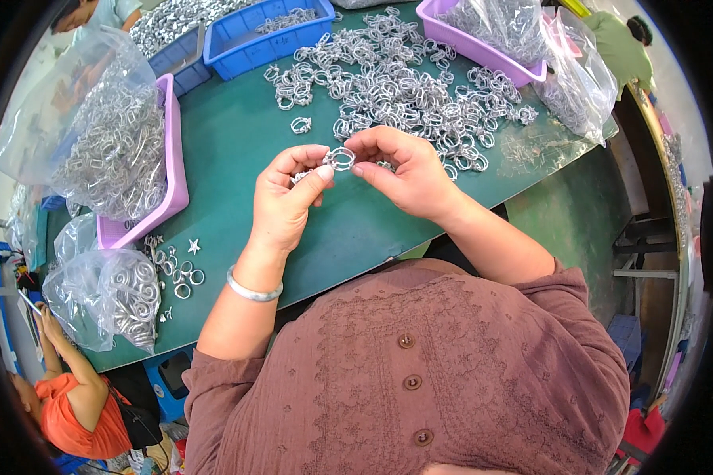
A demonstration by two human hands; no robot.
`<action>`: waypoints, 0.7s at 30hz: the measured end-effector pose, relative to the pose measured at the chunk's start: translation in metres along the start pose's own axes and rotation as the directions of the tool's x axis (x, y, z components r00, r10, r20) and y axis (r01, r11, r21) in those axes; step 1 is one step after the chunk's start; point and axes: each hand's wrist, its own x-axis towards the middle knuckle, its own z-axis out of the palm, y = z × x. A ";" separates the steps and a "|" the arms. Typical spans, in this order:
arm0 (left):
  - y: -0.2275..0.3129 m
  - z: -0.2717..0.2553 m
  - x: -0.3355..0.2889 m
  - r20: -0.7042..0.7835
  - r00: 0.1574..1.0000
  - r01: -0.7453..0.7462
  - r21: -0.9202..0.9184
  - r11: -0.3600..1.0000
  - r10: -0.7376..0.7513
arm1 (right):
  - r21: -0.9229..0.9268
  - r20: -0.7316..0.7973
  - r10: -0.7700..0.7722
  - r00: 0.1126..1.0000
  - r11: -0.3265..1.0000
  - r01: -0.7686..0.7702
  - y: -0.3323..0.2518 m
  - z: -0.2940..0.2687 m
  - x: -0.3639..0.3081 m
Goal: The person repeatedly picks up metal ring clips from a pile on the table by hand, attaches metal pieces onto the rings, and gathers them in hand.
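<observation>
A silver-grey metal ring piece [342,165] with round loops is held up between my two hands over the green table. My left hand [287,190] pinches its left side between thumb and fingers. Another small silver piece [299,177] shows among the curled fingers of that hand. My right hand [408,170] closes finger and thumb at the ring piece's right side. Just beyond my hands spreads a large heap of similar ring pieces [400,87], and one ring piece [300,125] lies apart from it.
A purple tray [176,158] with a bag of ring pieces stands left; another purple tray [483,47] is far right. Blue bins [269,49] line the back. Near left lie a bag of spiral pieces [139,305], loose rings [184,277] and a star [194,246]. Other people are nearby.
</observation>
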 end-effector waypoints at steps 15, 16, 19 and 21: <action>-0.004 -0.001 -0.002 0.021 0.999 -0.049 0.065 0.997 0.048 | 0.156 -0.080 -0.051 0.995 0.986 0.063 0.003 0.001 -0.001; -0.003 -0.001 -0.001 0.021 0.999 -0.051 0.069 0.996 0.049 | 0.135 -0.089 -0.070 0.994 0.987 0.081 0.003 0.002 0.001; -0.002 0.000 0.001 0.012 1.000 -0.028 0.050 0.998 0.027 | 0.068 -0.099 -0.112 0.989 0.991 0.119 0.001 0.001 0.003; 0.000 0.000 0.000 0.035 0.999 -0.015 0.054 0.998 0.013 | 0.022 -0.098 -0.137 0.986 0.990 0.140 -0.002 0.000 0.004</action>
